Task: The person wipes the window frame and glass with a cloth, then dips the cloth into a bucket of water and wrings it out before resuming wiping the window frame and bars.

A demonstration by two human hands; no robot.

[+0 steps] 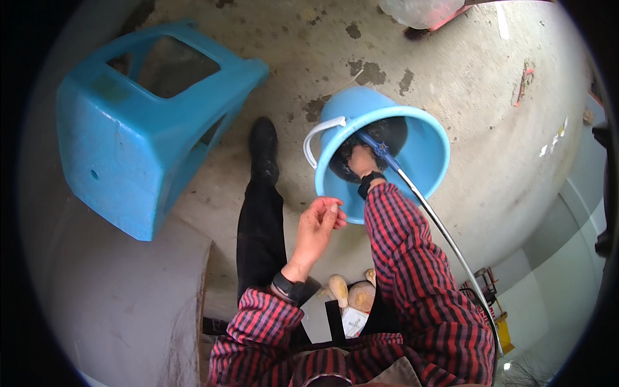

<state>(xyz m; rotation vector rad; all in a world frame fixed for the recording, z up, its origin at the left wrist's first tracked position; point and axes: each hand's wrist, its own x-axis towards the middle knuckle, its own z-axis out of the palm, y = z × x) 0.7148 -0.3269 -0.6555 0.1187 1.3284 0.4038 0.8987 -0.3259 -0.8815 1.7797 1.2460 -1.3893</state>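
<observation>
A light blue plastic bucket (428, 155) with a white handle (323, 126) stands on the floor in front of me. My right hand (362, 162) reaches down inside it, its fingers hidden in a dark area at the bottom. Whether that area is water or a dark mop head, I cannot tell. Beside this hand, a metal pole (437, 220) with a blue plastic joint (379, 147) runs down into the bucket and leans across its rim. My left hand (319, 220) hovers by the near left rim, fingers loosely curled, with nothing visible in it.
A blue plastic stool (145, 111) lies on its side at the left. Below it is a grey board or tabletop (130, 300). Several squash-like vegetables (361, 296) and a white box (354, 321) sit near my body. A clear plastic bag (423, 10) lies at the top.
</observation>
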